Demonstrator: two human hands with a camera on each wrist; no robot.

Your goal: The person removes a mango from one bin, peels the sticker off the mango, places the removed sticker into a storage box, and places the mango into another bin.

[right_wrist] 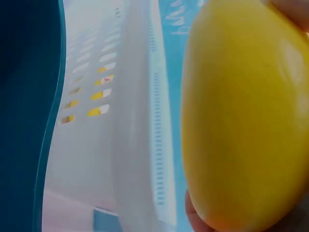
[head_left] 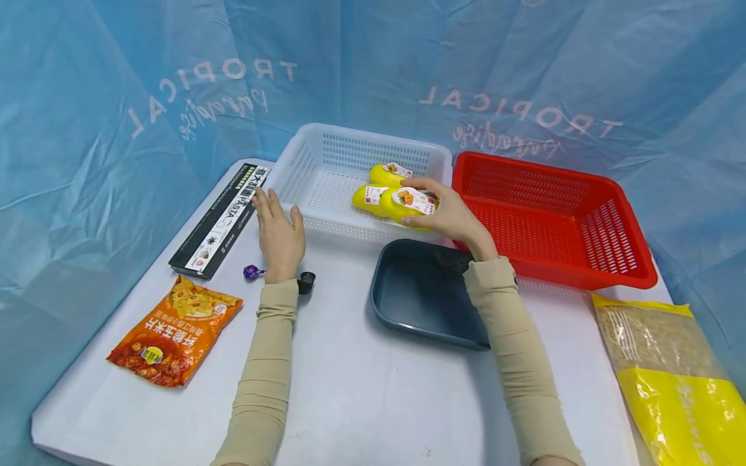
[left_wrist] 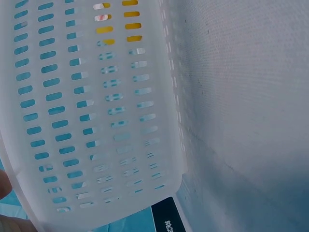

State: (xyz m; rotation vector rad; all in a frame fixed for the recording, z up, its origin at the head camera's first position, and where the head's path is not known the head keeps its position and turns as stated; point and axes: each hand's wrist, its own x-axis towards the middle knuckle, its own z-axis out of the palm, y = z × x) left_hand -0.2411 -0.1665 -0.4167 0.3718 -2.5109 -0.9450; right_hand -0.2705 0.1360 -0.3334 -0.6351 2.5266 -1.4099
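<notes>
My right hand [head_left: 454, 217] grips a yellow mango [head_left: 392, 206] with a white label, over the front right part of the white basket [head_left: 350, 225]. In the right wrist view this mango [right_wrist: 241, 116] fills the right side, with fingertips curled round its ends. Two more labelled yellow mangoes [head_left: 381, 175] lie behind it in the basket. My left hand [head_left: 281, 239] is at the basket's front left corner, fingers straight and close to the rim. The left wrist view shows the basket's slotted wall [left_wrist: 91, 111], with fingertips [left_wrist: 14, 224] at its edge.
A dark blue tray [head_left: 419, 291] sits below my right forearm, in front of the baskets. The red basket [head_left: 524, 233] stands at right. Around them lie a pasta box [head_left: 218, 223], an orange chip bag [head_left: 175, 333], a purple lollipop [head_left: 251, 272] and a yellow bag [head_left: 676, 382].
</notes>
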